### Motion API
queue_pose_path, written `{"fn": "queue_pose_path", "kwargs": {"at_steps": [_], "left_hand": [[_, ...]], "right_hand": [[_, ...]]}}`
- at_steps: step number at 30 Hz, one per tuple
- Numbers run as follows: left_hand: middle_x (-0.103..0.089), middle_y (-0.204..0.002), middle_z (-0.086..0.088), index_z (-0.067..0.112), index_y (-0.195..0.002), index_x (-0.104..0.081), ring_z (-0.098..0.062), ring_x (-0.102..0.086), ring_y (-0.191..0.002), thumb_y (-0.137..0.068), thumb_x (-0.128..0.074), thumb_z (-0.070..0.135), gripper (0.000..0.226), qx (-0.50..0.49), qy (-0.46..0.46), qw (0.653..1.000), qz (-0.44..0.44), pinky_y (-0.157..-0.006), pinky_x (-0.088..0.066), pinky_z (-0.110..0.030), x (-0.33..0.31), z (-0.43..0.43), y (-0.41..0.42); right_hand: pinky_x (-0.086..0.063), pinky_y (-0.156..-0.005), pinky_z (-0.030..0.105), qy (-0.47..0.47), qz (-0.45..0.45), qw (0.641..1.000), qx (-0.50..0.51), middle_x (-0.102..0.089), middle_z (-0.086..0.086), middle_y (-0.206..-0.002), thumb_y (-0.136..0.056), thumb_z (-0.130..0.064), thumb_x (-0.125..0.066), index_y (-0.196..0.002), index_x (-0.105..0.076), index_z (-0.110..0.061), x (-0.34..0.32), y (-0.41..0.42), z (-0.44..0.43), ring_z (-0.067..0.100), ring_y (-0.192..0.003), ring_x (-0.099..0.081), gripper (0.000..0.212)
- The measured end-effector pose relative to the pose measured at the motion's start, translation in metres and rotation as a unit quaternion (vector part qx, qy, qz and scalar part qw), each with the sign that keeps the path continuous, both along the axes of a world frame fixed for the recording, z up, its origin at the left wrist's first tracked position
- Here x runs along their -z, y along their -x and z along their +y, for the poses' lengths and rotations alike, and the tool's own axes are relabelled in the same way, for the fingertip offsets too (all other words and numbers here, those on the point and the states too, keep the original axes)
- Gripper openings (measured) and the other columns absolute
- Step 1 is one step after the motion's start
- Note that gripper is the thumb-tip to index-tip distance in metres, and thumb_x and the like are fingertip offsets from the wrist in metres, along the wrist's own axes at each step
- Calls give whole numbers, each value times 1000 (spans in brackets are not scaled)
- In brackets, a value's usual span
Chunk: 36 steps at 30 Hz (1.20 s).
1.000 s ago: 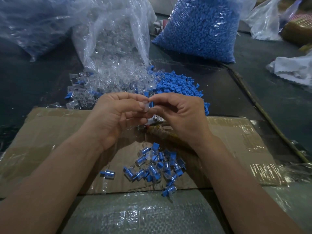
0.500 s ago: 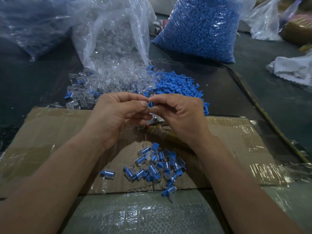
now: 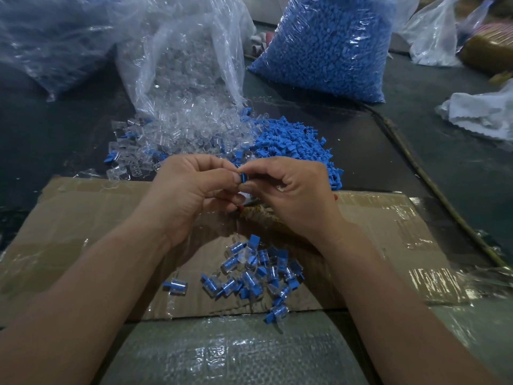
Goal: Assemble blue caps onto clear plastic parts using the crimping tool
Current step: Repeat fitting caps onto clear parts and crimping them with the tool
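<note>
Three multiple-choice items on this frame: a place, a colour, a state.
1. The heap of assembled blue-and-clear plastic pieces lies: A on the brown cardboard sheet B in a bag C on cloth
2. The small plastic cap pinched by left hand and right hand is: A red B blue C yellow
3. The clear plastic bag of clear parts is: A tied shut B open, spilling parts C folded flat
1 A, cardboard lies under the heap; 2 B, blue shows between the hands; 3 B, parts trail from its mouth.

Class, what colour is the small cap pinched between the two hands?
The cap is blue; the head view shows it.
</note>
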<state>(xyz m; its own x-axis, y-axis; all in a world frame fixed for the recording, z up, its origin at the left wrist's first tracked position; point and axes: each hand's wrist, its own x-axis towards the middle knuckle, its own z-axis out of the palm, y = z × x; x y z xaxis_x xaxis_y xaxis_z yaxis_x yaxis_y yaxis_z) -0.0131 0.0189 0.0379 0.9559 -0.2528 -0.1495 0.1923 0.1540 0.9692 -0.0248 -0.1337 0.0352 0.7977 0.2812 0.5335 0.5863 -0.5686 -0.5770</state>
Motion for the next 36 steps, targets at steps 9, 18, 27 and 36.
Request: {"fn": "queue_pose_path", "kwargs": {"at_steps": [9,18,27,36], "left_hand": [[-62,-52,-4,2,-70,-58,-14,-61,-46,-68,-62,-5,8,-65,45,997,0,-44,-51,-18,3,5,-6],[-61,-51,-2,3,-71,-57,-13,-61,-46,-75,-59,-7,11,-68,49,996,-12,-44,-50,-17,4,5,-8],[-64,-53,-2,5,-72,-57,-13,-64,-50,-58,-62,9,15,-71,62,995,-23,-45,-50,-17,7,5,-10],[-64,-53,-1,6,-74,-57,-12,-64,-51,-61,-62,8,14,-83,76,993,-38,-46,-49,-17,7,6,-10]], "right_hand": [[-38,-62,-1,126,266,952,79,-57,-26,-78,-66,-38,-76,-94,-67,-31,-12,-10,-35,-17,-74,-52,30],[-37,-83,25,264,375,888,43,-42,-23,-98,-58,-45,-80,-120,-50,-33,-18,-7,-43,5,-98,-45,69],[-44,-64,24,332,260,898,124,-63,-7,-83,-67,-47,-68,-100,-68,-24,-15,-9,-30,6,-73,-52,40],[-37,-65,30,375,207,893,136,-50,-2,-87,-78,-21,-57,-93,-55,-20,-3,-13,-26,19,-81,-48,15]]}}
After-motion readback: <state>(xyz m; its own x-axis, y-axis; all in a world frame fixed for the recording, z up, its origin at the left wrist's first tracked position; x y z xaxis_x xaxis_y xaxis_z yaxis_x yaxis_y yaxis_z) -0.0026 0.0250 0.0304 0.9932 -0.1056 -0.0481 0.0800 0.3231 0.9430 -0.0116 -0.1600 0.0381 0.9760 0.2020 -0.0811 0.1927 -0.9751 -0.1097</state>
